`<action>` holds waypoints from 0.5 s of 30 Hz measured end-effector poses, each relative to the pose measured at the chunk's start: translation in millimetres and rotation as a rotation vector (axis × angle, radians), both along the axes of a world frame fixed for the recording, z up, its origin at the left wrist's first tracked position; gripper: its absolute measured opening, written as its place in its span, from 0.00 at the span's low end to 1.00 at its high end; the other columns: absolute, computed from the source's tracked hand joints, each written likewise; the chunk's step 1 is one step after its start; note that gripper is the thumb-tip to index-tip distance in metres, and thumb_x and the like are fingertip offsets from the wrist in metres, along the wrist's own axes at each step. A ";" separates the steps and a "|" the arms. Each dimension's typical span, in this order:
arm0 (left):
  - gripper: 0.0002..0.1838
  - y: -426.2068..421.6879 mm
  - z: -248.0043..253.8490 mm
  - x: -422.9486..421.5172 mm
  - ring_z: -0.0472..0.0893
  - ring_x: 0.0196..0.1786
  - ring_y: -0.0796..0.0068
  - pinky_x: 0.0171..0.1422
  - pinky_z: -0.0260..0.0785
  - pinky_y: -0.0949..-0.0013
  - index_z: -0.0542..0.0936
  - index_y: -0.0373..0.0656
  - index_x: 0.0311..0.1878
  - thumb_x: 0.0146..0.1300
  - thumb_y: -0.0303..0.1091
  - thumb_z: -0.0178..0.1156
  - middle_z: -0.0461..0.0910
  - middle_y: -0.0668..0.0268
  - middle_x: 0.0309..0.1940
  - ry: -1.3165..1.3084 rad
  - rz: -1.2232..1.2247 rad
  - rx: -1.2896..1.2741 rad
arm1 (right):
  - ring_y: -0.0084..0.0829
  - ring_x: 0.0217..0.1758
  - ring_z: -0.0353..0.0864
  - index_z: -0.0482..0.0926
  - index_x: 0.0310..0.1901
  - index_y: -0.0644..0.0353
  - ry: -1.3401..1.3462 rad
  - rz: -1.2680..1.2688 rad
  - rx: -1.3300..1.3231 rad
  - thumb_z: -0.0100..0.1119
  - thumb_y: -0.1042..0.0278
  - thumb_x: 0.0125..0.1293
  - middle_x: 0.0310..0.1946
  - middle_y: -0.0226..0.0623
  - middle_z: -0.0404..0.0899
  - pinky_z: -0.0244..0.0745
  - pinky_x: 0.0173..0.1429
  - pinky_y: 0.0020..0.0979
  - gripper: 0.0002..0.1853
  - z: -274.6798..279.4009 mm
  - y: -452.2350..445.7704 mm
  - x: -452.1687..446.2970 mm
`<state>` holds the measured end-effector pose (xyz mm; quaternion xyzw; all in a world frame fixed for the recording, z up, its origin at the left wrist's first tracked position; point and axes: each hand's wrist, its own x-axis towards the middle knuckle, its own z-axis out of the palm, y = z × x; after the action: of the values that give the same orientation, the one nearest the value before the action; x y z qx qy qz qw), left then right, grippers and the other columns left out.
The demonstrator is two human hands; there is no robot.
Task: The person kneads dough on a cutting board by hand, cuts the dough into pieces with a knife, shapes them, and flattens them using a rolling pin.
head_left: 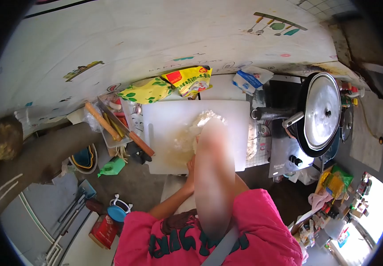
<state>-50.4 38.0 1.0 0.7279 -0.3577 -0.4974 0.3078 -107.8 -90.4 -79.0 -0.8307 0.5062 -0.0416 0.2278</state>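
Observation:
A white cutting board (pixel 167 128) lies on the counter in front of me. Pale, whitish food (pixel 207 117) is heaped near the board's upper middle, with a thin yellowish wet patch to its left. My left hand (pixel 190 170) is at the board's lower edge, its fingers bunched and partly covered by a blurred area. That same blur hides my right hand almost wholly; only its forearm shows. What either hand holds cannot be made out.
Yellow food bags (pixel 187 80) stand behind the board. To the left, a knife (pixel 140 144) lies across a container. At right, a lidded pan (pixel 322 113) sits on the stove (pixel 284 162), its handle pointing toward the board.

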 end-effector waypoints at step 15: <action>0.12 16.0 -60.0 -7.4 0.72 0.36 0.71 0.40 0.65 0.67 0.68 0.44 0.38 0.54 0.29 0.61 0.71 0.65 0.31 0.897 0.558 -0.065 | 0.33 0.46 0.73 0.75 0.50 0.57 -0.017 0.186 -0.142 0.55 0.55 0.60 0.45 0.36 0.75 0.68 0.46 0.38 0.20 47.1 5.6 -13.7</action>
<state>-57.8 54.0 -59.0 0.5012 0.0015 -0.6479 0.5736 -121.5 -84.8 -32.0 -0.8878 0.4209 -0.0630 0.1754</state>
